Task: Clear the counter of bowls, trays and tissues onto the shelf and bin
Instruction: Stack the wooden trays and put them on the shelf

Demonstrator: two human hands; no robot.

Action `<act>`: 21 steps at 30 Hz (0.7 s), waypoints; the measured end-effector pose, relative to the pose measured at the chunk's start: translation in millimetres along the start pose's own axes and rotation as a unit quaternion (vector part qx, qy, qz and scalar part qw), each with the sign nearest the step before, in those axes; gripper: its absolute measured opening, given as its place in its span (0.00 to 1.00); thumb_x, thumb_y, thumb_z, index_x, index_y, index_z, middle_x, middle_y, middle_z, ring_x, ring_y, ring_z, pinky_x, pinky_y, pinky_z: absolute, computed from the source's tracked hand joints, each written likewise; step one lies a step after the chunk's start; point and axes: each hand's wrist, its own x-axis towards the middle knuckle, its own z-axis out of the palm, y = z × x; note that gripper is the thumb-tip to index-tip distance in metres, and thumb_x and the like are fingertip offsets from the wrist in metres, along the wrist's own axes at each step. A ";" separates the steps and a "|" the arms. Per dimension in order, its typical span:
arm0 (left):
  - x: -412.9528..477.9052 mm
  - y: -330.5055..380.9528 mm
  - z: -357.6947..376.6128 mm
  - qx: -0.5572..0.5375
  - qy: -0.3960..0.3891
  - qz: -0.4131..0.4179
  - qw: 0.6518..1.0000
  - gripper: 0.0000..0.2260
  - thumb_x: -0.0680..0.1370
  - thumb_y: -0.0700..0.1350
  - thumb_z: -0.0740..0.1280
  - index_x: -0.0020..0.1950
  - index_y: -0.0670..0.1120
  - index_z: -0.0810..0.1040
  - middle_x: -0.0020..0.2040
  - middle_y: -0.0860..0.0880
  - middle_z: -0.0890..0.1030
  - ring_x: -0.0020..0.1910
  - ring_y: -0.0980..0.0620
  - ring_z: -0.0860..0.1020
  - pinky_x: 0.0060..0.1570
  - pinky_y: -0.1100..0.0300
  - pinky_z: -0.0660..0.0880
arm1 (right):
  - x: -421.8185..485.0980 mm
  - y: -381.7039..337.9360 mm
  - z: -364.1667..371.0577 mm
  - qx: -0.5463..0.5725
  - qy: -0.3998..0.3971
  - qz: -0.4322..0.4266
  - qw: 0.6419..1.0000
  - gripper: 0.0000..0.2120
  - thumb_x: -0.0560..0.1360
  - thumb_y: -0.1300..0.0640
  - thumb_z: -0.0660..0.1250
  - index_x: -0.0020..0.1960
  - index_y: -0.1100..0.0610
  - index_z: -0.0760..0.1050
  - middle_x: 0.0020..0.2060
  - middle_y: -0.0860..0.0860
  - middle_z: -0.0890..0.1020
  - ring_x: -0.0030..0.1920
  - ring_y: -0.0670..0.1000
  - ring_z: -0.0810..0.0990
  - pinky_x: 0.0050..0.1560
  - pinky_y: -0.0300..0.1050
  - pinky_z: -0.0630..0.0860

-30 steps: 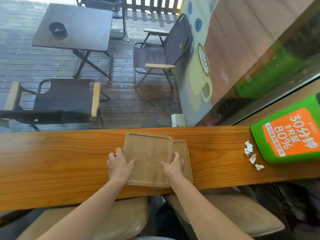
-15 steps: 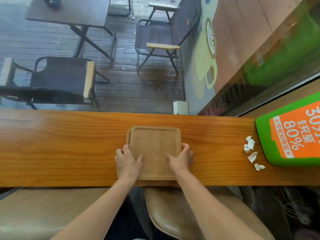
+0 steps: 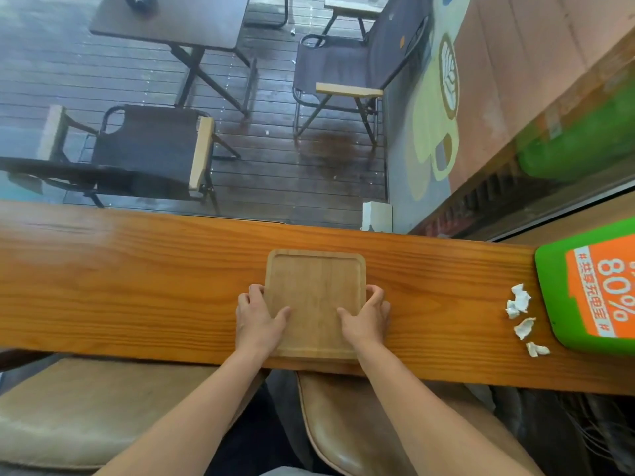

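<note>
A square wooden tray (image 3: 314,290) lies on the long wooden counter (image 3: 137,286), stacked squarely on a second tray that is now hidden beneath it. My left hand (image 3: 259,319) grips the stack's left edge, thumb on top. My right hand (image 3: 366,319) grips the right edge the same way. Three crumpled white tissues (image 3: 519,302) lie on the counter to the right, apart from both hands.
A green and orange sign box (image 3: 598,286) stands at the counter's right end beside the tissues. Brown padded stools (image 3: 347,417) sit under the counter's near edge. A window behind the counter shows a deck with chairs and a table.
The upper tray, which sat offset on the lower one, has been slid to line up over it. Both hands shifted from the near corners to the side edges.
</note>
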 end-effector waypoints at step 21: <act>0.8 -2.2 -4.2 -0.097 -0.055 -0.092 0.990 0.18 0.80 0.49 0.66 0.69 0.46 0.75 0.61 0.48 0.81 0.61 0.47 0.78 0.58 0.51 0.76 | -10.2 18.5 1.9 0.052 -0.066 0.052 0.995 0.32 0.81 0.56 0.64 0.80 0.52 0.53 0.76 0.53 0.60 0.74 0.58 0.63 0.72 0.57 0.67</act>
